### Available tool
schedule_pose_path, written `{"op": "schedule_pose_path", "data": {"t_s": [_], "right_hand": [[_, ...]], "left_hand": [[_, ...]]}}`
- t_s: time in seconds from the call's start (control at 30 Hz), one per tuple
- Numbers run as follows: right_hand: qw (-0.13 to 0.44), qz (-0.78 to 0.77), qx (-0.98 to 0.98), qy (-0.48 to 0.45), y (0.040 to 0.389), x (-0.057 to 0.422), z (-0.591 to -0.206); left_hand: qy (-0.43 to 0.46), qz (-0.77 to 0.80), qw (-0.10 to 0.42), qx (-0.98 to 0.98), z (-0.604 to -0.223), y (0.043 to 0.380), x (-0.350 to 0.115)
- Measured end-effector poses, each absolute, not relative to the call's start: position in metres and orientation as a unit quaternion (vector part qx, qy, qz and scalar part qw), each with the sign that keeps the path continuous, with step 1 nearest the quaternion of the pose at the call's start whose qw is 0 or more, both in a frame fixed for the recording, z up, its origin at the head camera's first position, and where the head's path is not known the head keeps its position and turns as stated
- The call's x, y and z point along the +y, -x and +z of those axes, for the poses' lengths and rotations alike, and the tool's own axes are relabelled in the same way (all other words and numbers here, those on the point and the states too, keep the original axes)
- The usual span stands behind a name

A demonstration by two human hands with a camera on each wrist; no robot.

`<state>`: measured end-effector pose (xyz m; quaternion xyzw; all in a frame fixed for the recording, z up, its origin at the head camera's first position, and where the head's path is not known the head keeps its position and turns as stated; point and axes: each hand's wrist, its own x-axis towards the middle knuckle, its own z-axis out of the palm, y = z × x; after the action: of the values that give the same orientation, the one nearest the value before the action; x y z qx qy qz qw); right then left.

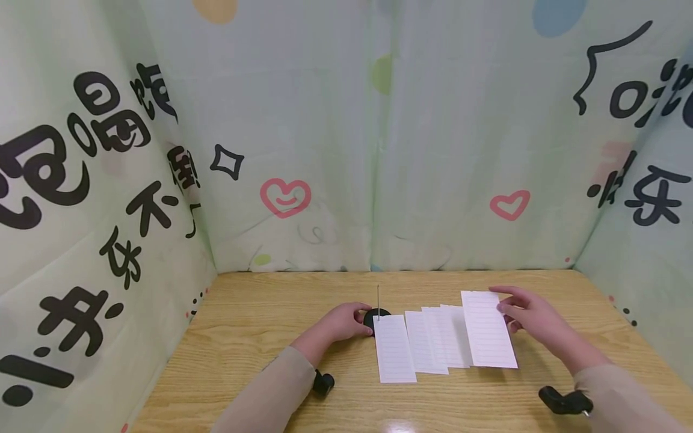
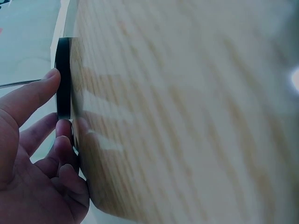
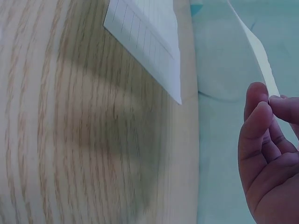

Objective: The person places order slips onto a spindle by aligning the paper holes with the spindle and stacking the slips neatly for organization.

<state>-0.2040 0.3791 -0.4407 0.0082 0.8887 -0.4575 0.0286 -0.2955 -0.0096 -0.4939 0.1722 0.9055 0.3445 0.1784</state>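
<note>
Sheet of ruled white paper (image 1: pixel 486 334) is raised above the right part of the wooden bench (image 1: pixel 271 300), pinched at its upper right edge by the right hand (image 1: pixel 533 313), thumb on one face and fingers on the other. In the right wrist view we see it nearly edge-on, thin and slightly bent. To its left, four more ruled sheets (image 1: pixel 425 340) lie overlapping in a row on the bench. At the far left of that row, the left hand (image 1: pixel 343 322) pinches a round black base (image 1: pixel 370 319), from which a thin rod (image 1: pixel 378 299) stands upright; we cannot tell whether the leftmost sheet touches the base. We judge the paper almost weightless and floppy, apt to flutter, bow or crease, and easily torn if tugged, so a light pinch close to one edge suits it. The lying sheets may cling together, and we would lift one by an exposed corner. The base looks firm and smooth, perhaps weighted, and is best held low by its rim, clear of the rod's tip, which may be sharp.
</note>
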Motion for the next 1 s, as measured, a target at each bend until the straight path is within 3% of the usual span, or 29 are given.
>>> {"op": "schedule_pose_path", "data": {"t_s": [1.0], "right_hand": [[0.027, -0.509, 0.86, 0.028, 0.217, 0.334, -0.434]], "left_hand": [[-0.177, 0.342, 0.18, 0.905, -0.496, 0.298, -0.009]]}}
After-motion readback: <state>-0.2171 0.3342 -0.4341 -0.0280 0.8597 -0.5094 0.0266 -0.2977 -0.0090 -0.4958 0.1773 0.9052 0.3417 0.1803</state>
